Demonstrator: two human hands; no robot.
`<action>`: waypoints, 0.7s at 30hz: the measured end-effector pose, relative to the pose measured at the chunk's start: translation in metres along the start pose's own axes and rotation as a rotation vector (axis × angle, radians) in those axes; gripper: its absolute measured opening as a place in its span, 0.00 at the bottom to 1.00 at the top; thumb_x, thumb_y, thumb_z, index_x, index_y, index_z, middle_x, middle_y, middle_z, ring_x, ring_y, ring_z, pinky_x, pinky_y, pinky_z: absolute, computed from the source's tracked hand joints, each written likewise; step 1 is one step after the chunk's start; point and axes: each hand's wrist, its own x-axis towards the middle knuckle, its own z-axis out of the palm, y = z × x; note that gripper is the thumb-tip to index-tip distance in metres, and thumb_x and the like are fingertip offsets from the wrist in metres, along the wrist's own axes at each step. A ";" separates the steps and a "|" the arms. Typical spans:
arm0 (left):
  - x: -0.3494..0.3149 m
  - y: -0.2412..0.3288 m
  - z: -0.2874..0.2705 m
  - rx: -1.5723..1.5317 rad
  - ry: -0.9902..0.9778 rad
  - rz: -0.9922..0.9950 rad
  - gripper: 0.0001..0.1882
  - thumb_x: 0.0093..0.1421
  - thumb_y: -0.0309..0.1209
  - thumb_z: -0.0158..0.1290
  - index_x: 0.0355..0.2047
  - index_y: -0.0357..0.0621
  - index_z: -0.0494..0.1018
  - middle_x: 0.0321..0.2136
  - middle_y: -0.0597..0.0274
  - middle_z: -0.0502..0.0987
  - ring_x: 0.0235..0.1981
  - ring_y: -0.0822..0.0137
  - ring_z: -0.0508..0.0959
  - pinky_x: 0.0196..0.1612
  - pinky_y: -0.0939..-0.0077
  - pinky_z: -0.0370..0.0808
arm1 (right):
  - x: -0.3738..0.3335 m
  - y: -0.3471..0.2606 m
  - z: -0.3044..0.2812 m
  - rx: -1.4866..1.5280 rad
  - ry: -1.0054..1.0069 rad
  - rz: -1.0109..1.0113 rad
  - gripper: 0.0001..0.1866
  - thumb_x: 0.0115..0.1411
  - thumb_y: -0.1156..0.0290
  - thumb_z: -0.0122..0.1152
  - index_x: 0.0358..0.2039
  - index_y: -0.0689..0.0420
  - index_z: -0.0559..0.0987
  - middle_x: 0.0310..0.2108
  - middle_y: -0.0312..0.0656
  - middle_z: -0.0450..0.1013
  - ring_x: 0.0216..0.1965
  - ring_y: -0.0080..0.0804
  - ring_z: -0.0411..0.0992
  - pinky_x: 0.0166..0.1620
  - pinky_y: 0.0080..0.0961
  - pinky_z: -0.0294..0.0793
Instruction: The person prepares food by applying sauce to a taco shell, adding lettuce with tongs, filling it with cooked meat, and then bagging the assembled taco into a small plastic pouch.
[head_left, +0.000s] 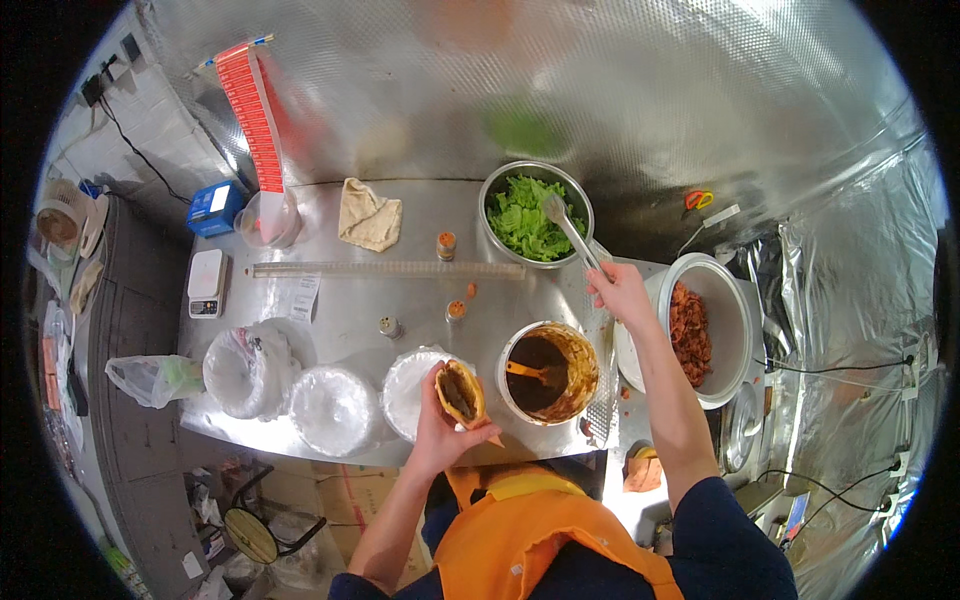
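Note:
My left hand [441, 443] is closed around a split flatbread [461, 392], its cut side up with dark filling or sauce inside. It is held over the front edge of the table, beside a plastic-lined round container [400, 400]. In my right hand [622, 293] is a pair of metal tongs [578, 238], gripped near the handle end. The tips of the tongs rest at the green lettuce [524, 222] in a steel bowl [486, 190]. Between my hands stands a white bucket [504, 392] of brown sauce, with an orange spatula [524, 371] in it.
At right, a large pot [738, 330] holds reddish-brown chopped meat [690, 335]. Several small shaker jars [446, 245] stand mid-table. A cloth [369, 215], a long ruler-like strip [390, 270], a kitchen scale [207, 283] and more plastic-lined containers [334, 410] lie to the left.

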 end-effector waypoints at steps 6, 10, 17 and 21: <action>0.030 0.004 0.014 0.171 0.043 0.034 0.61 0.46 0.24 0.78 0.72 0.46 0.47 0.64 0.58 0.59 0.65 0.61 0.68 0.62 0.59 0.80 | -0.006 0.025 -0.008 -0.062 -0.078 0.079 0.14 0.67 0.66 0.63 0.37 0.66 0.84 0.24 0.39 0.80 0.19 0.23 0.74 0.26 0.25 0.74; 0.038 0.005 0.022 0.217 0.074 0.043 0.61 0.45 0.24 0.78 0.71 0.44 0.47 0.63 0.57 0.58 0.66 0.60 0.66 0.63 0.59 0.80 | -0.024 0.010 -0.014 0.041 -0.029 0.022 0.14 0.68 0.66 0.63 0.38 0.66 0.83 0.24 0.39 0.80 0.19 0.23 0.74 0.26 0.25 0.74; 0.086 -0.027 0.012 0.401 0.187 0.261 0.61 0.42 0.27 0.80 0.69 0.34 0.50 0.61 0.51 0.58 0.64 0.55 0.67 0.68 0.63 0.69 | -0.051 -0.029 -0.042 -0.013 -0.066 -0.097 0.15 0.68 0.64 0.63 0.37 0.66 0.83 0.24 0.41 0.81 0.19 0.26 0.76 0.26 0.26 0.76; 0.099 -0.015 0.025 0.430 0.161 0.300 0.62 0.42 0.27 0.80 0.70 0.33 0.49 0.61 0.50 0.58 0.64 0.54 0.67 0.68 0.63 0.70 | -0.003 0.027 -0.044 -0.190 -0.072 -0.022 0.14 0.67 0.65 0.63 0.34 0.65 0.83 0.22 0.40 0.79 0.20 0.24 0.75 0.25 0.24 0.74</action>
